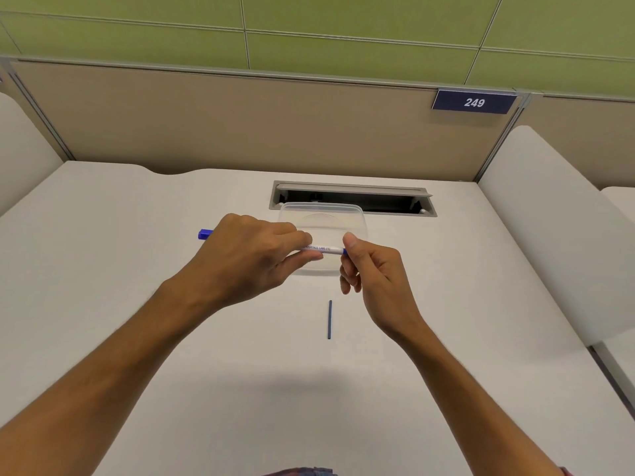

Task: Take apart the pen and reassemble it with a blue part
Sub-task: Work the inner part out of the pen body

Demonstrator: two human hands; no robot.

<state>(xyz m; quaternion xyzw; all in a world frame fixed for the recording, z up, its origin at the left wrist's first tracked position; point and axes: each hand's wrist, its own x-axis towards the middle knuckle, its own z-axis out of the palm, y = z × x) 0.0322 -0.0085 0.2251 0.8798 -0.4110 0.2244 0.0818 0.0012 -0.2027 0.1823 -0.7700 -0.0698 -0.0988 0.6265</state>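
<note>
A white pen [324, 249] with blue lettering is held level above the desk, its blue cap end [205, 233] sticking out to the left. My left hand [247, 255] grips the pen's barrel with curled fingers. My right hand [369, 266] pinches the pen's blue tip end between thumb and forefinger. A thin dark blue rod [330, 319] lies on the white desk [137, 304] just below my hands, pointing towards me.
A clear plastic container [357, 218] sits on the desk right behind the pen. Behind it is an open cable slot [354, 199]. Beige partition walls enclose the desk at the back and sides; a sign reads 249 [474, 102].
</note>
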